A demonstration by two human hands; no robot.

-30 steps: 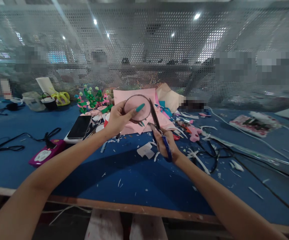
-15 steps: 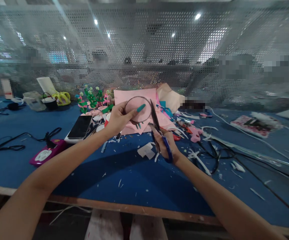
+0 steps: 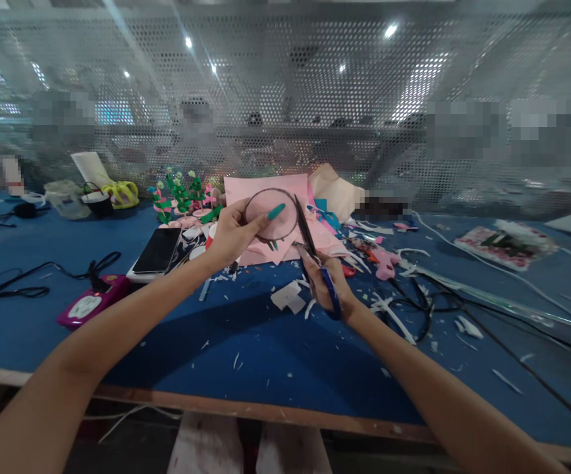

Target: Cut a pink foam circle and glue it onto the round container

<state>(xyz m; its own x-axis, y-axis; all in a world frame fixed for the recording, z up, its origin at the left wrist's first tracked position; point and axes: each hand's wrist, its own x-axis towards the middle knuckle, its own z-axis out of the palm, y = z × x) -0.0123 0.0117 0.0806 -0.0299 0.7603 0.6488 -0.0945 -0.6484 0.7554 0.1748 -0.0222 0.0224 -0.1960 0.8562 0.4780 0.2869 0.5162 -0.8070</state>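
One hand [image 3: 236, 232], the left, partly hides the pink disc [image 3: 269, 201].

The bare left forearm [image 3: 141, 308] slants up and inward, its elbow bent; the left hand [image 3: 236, 232] is pinching, thumb [image 3: 256, 228] laid on top with a long teal nail [image 3: 276, 211]. Lower, the right hand [image 3: 332, 283] curls in a grip, wrist nearly straight with the bare right forearm [image 3: 413, 368]

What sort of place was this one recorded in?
Probably a craft workshop. Scissors are in the person's right hand, pale scraps litter the blue worktable, and small, artificial-looking flowers stand toward the back, in front of a perforated screen.
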